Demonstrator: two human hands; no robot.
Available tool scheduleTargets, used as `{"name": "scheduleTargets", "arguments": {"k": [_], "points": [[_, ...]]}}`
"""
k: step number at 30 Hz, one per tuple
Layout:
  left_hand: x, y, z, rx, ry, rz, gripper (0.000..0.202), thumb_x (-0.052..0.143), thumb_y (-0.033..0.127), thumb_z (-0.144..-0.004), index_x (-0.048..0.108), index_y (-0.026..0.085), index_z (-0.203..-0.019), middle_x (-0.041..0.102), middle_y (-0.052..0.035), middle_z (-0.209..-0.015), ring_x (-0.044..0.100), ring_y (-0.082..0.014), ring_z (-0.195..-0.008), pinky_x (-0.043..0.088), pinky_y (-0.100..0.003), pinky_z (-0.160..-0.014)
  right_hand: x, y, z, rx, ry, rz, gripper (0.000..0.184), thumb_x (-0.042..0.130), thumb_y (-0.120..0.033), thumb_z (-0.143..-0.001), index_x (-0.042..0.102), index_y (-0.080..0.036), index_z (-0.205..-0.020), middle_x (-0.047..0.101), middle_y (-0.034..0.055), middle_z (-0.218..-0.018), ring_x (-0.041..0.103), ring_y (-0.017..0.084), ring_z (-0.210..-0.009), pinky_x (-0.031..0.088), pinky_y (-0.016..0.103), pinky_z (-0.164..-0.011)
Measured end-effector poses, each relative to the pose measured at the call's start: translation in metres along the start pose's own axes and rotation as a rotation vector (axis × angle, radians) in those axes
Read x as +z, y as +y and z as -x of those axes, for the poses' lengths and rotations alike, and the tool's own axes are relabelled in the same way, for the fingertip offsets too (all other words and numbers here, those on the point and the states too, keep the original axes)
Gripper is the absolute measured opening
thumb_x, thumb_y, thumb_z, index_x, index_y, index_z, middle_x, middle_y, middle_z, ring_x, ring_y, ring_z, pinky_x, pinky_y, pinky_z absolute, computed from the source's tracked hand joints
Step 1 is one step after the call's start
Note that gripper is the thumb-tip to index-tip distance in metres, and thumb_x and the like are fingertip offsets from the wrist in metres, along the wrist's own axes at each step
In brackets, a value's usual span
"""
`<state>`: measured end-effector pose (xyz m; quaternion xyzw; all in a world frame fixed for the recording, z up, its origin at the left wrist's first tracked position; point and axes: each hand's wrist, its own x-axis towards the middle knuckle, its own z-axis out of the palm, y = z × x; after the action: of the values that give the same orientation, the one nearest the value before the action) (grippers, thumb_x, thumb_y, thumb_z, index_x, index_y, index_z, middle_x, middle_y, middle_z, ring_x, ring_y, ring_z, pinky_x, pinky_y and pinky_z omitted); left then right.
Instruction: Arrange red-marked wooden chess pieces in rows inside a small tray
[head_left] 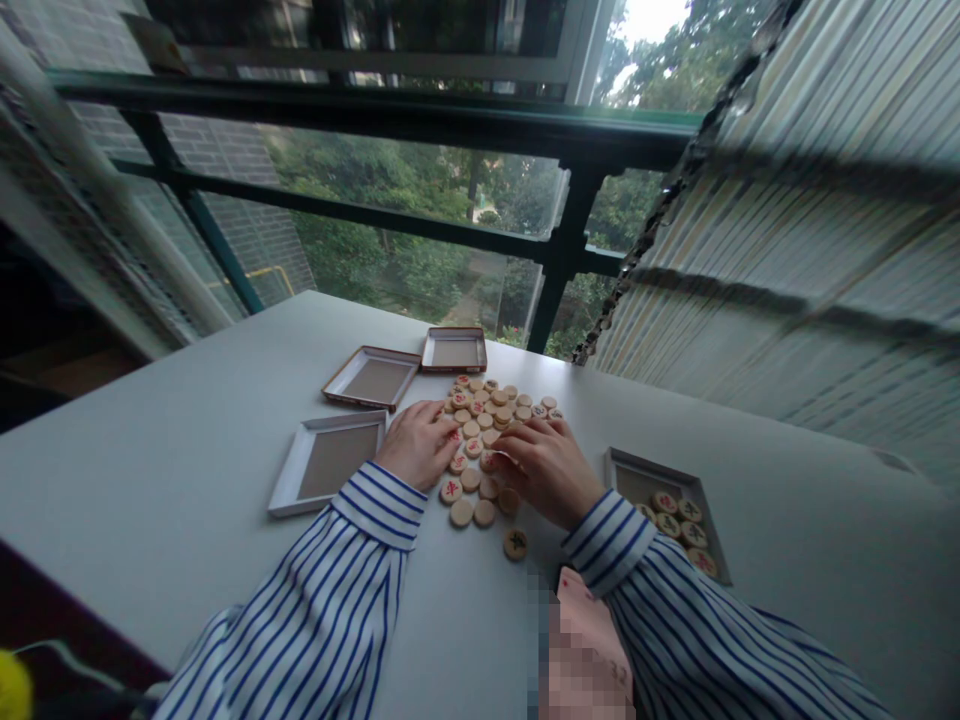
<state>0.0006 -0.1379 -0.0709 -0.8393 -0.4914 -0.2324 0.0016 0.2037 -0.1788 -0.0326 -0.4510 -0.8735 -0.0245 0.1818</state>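
Two hands, the left hand and the right hand, palms down, fingers loosely curved and half spread, flank a pile of discs on the white table; I cannot tell whether either grips one. Too overlapped to count, the discs are round wood, equally wide every way, flat faces up, lettered red, black or plain. One black-lettered disc lies nearer the person. Of four shallow, four-sided trays, the right tray shows six discs.

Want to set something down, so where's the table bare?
Bare table spreads left of the white tray, right of the right tray, and between the left sleeve and pink item. Crowded: the middle, with wooden discs, left hand and right hand.
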Motion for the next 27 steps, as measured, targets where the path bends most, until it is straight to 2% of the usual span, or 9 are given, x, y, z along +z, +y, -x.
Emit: {"name": "scheduleTargets", "arguments": {"k": [7,14,27], "points": [[0.0028,-0.0018,-0.0012,0.002,0.025,-0.003,0.027,0.051,0.031,-0.076,0.066,0.021,-0.097,0.056,-0.0085,-0.111,0.048,-0.0234,-0.104,0.040,-0.041,-0.092,-0.0009,-0.0013,-0.0001,0.009,-0.004,-0.001,0.018,0.046,-0.031,-0.086,0.062,-0.022,-0.090,0.065,0.0026,-0.090,0.050,0.018,-0.089,0.026,0.032,-0.076],[0.0013,-0.0011,-0.0017,-0.010,0.018,0.009,0.022,0.053,0.032,-0.076,0.068,0.023,-0.089,0.056,-0.0087,-0.109,0.049,-0.0244,-0.103,0.041,-0.042,-0.091,-0.0024,-0.0032,-0.0005,0.010,-0.010,-0.008,0.020,0.045,-0.030,-0.086,0.062,-0.022,-0.089,0.065,0.0039,-0.089,0.050,0.018,-0.088,0.026,0.032,-0.076],[0.0023,-0.0039,-0.0029,-0.007,-0.002,0.029,0.022,0.056,0.034,-0.074,0.068,0.021,-0.086,0.058,-0.0093,-0.107,0.051,-0.0237,-0.101,0.041,-0.041,-0.090,-0.0011,-0.0026,0.0004,0.012,0.008,-0.013,0.019,0.045,-0.029,-0.086,0.062,-0.022,-0.089,0.065,0.0031,-0.088,0.050,0.017,-0.088,0.026,0.032,-0.076]]}}
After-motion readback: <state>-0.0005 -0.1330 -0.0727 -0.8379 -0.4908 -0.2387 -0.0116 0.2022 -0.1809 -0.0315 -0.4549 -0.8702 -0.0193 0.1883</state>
